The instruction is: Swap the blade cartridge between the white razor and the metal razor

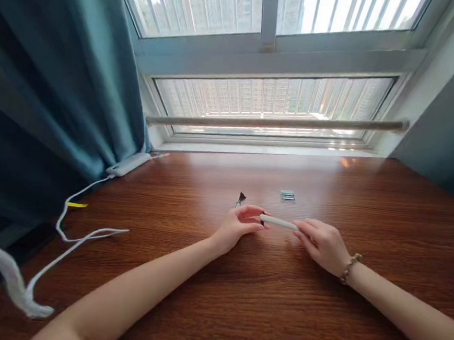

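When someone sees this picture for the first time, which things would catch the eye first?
Probably the bright window across the top, then the blue curtain at the left. Below centre, over the brown table, a white stick spans from the left hand to the right hand.

Our forearms (155,282) angle inward; our left hand (230,230) curves, perhaps gripping; our right hand (326,246) pinches, palm down.
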`<state>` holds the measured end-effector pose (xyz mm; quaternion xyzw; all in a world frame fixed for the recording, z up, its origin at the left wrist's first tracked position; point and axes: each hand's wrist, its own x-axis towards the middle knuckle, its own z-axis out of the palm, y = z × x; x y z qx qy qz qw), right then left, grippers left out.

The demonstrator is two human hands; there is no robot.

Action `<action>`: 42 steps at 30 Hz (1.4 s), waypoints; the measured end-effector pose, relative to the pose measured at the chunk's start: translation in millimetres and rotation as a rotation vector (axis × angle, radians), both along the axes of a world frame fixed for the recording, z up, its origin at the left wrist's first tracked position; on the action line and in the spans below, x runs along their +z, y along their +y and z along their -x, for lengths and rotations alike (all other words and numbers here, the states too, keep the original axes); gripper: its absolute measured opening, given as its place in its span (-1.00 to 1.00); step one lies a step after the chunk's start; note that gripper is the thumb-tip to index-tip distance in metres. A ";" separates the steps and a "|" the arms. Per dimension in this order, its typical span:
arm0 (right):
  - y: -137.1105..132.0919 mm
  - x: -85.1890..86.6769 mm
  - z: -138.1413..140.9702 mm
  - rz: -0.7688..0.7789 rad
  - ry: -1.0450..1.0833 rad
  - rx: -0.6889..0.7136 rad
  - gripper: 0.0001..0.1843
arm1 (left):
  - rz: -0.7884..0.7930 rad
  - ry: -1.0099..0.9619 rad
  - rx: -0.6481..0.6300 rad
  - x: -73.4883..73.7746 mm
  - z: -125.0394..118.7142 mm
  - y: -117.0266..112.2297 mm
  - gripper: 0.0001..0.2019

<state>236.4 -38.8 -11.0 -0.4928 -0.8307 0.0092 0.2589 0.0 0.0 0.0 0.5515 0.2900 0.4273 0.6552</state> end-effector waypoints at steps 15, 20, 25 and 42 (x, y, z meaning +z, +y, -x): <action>2.6 -0.1 -4.5 -0.021 0.040 -0.069 -0.75 | 0.053 0.018 0.021 -3.4 -2.5 0.8 -0.56; 0.9 0.6 -4.5 -0.012 0.052 0.009 -0.76 | 0.054 -0.028 0.026 -4.7 -3.3 1.8 -0.52; 1.3 -0.5 -3.6 -0.018 0.008 -0.009 -0.76 | 0.062 0.009 -0.006 -3.8 -2.4 0.9 -0.56; 1.1 -1.0 -4.6 -0.040 -0.017 0.039 -0.77 | 0.117 -0.065 -0.042 -2.5 -2.7 -1.2 -0.54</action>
